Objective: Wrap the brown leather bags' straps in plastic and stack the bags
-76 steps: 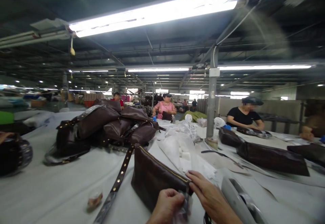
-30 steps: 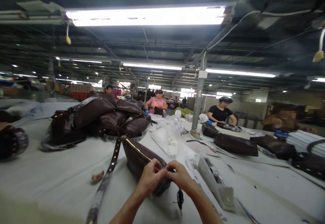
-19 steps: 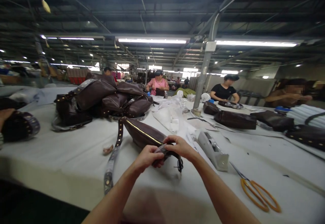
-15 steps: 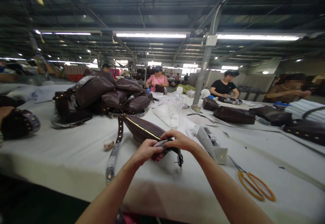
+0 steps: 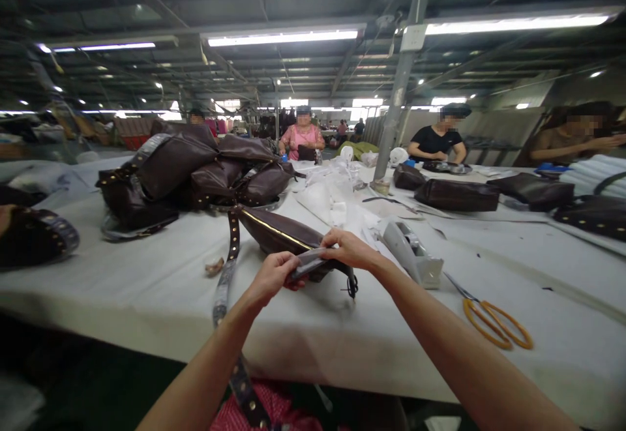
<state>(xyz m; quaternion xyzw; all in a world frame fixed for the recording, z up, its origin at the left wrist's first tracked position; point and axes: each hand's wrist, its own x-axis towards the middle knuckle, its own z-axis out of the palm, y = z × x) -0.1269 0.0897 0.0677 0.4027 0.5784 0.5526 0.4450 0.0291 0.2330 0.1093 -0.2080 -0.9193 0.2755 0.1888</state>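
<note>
A dark brown leather bag [image 5: 276,232] with a gold zip line lies on the white table [image 5: 147,287] in front of me. My left hand [image 5: 271,278] and my right hand [image 5: 349,248] are both closed, pinching between them a small shiny clear wrapper [image 5: 307,263] at the bag's near end. A black cord [image 5: 351,282] dangles from the bag below my right hand. A studded strap [image 5: 225,268] runs from the bag past my left hand and hangs over the table's front edge.
A pile of brown bags [image 5: 190,177] sits at the back left. White paper stuffing [image 5: 337,203] lies behind the bag. A tape dispenser [image 5: 413,255] and orange-handled scissors [image 5: 491,320] lie to the right. More bags [image 5: 457,194] and several people working are at the far side.
The view tipped downward, showing the table's front edge and my forearms. My hands drew slightly apart, stretching the clear wrapper between them at the bag's end.
</note>
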